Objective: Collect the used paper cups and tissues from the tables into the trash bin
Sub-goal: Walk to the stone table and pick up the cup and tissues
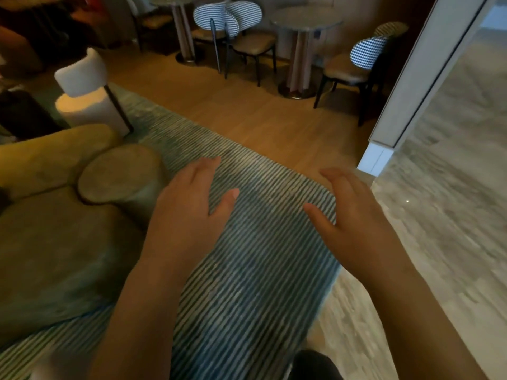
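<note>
Striped rug (247, 297), left hand (186, 215), right hand (354, 218)

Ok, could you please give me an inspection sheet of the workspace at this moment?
Surface: striped rug on wooden floor.
Job's things: nothing seen.
Clutter: nothing seen.
Hands: left hand and right hand open, holding nothing, above the rug.
Cables: nothing seen.
Surroundings: sofa at left, round table and patterned chair beyond, marble floor at right.
</note>
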{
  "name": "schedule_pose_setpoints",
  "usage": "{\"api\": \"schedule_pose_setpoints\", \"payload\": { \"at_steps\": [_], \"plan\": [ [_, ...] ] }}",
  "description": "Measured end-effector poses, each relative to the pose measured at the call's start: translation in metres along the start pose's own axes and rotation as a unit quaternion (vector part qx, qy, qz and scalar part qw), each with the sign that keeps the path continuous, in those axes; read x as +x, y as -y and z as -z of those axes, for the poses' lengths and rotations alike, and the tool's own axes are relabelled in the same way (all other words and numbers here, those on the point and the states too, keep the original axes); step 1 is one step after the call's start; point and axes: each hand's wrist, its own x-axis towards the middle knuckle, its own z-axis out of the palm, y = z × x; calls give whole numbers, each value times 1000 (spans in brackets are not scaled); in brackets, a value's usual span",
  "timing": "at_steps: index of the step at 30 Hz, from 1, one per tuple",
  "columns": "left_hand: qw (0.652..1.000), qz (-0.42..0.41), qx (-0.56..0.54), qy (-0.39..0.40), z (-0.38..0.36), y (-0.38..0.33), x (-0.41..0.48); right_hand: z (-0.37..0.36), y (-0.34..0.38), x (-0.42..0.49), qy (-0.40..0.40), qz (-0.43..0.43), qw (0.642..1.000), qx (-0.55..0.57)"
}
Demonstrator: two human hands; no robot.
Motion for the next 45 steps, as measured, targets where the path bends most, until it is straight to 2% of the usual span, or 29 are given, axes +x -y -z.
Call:
{"api": "schedule_pose_setpoints", "payload": {
  "at_steps": [4,8,13,20,23,29,34,37,45],
  "plan": [
    [1000,-13,11,-2,-46,-19,105,1,-70,92,-7,-46,998,30],
    [999,-14,36,-17,-84,-34,210,2,-123,196,5,-32,999,22],
    [998,-8,56,-20,-107,-37,314,6,-150,322,35,-4,999,33],
    [993,73,88,-9,-118,17,422,-44,-148,468,92,56,992,71],
    [992,84,96,-8,-125,53,479,-78,-140,537,102,74,989,78],
    [988,128,67,-59,-125,122,612,-130,-113,690,85,117,990,-8],
    [989,108,84,-62,-121,157,733,-141,-89,809,64,155,986,-2],
    [989,103,90,-48,-125,172,798,-148,-91,863,78,177,981,30],
    [987,100,126,-2,-175,220,990,-202,-139,1044,79,131,987,43]
  ]
}}
